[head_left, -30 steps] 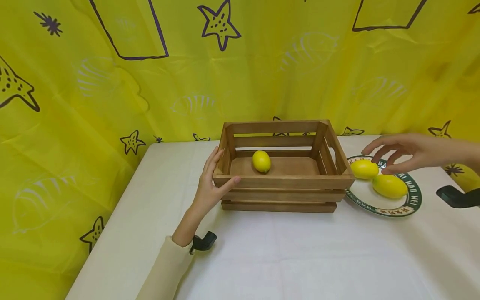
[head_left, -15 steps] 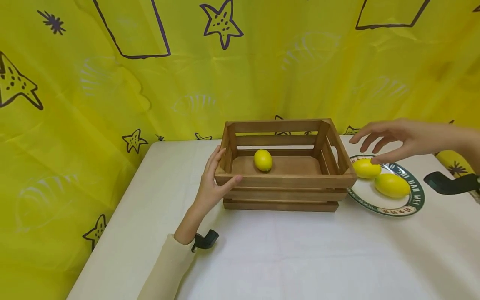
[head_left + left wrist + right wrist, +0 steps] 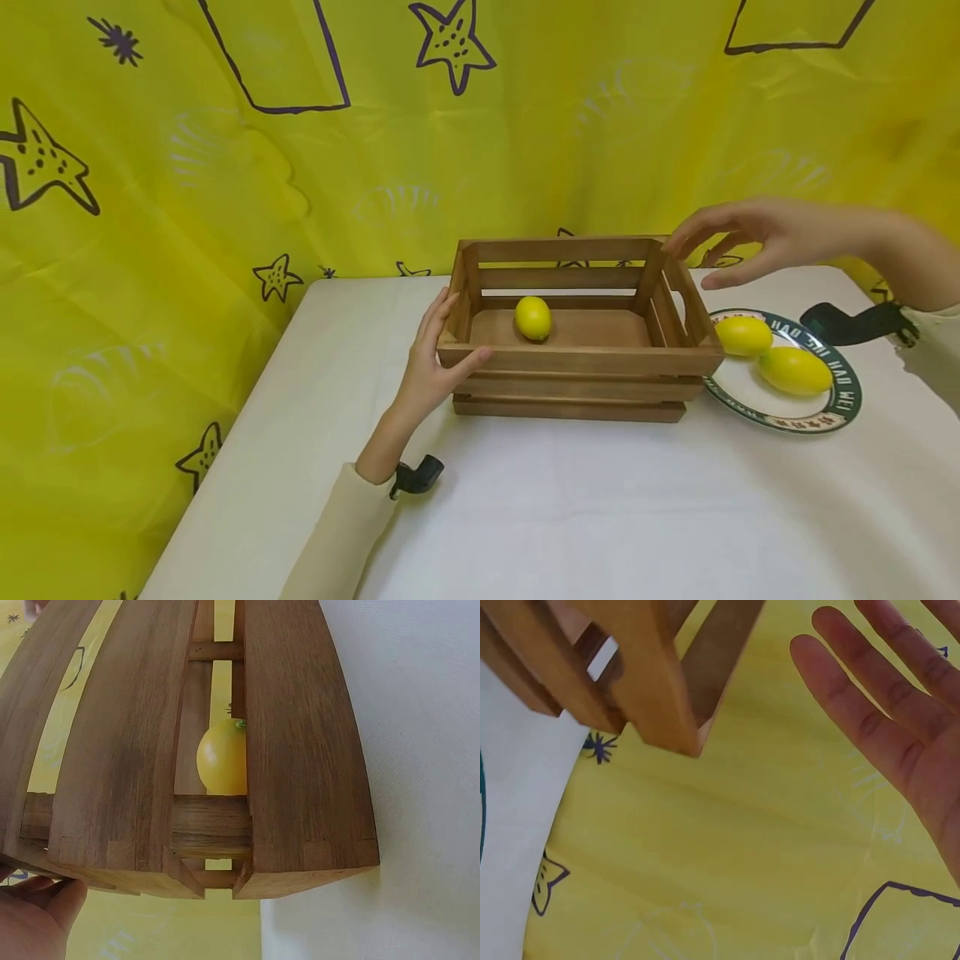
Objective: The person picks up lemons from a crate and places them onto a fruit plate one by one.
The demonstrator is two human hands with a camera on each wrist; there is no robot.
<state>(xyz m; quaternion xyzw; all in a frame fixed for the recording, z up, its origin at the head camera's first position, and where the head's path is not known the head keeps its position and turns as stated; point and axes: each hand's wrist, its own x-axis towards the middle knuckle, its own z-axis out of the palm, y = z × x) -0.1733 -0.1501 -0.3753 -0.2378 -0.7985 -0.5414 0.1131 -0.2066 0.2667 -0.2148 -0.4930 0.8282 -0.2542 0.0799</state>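
A slatted wooden crate (image 3: 585, 362) stands on the white table, with one yellow lemon (image 3: 533, 318) lying inside toward its left half. My left hand (image 3: 431, 371) grips the crate's left end, thumb over the front rim and fingers along the end panel. In the left wrist view, the lemon (image 3: 223, 757) shows through a gap between slats. My right hand (image 3: 772, 233) hovers at the crate's back right corner, holding nothing. Its fingers are spread and relaxed beside the crate (image 3: 660, 682) in the right wrist view. Two more lemons (image 3: 742, 337) (image 3: 795, 372) lie together on a plate.
The round white plate (image 3: 847, 392) with a green lettered rim sits right of the crate, partly behind its corner. A yellow curtain (image 3: 375, 150) with starfish drawings hangs behind the table (image 3: 570, 517).
My right hand has moved left and up from above the plate to the crate's back right corner. The left hand keeps its hold. The whole view has shifted slightly.
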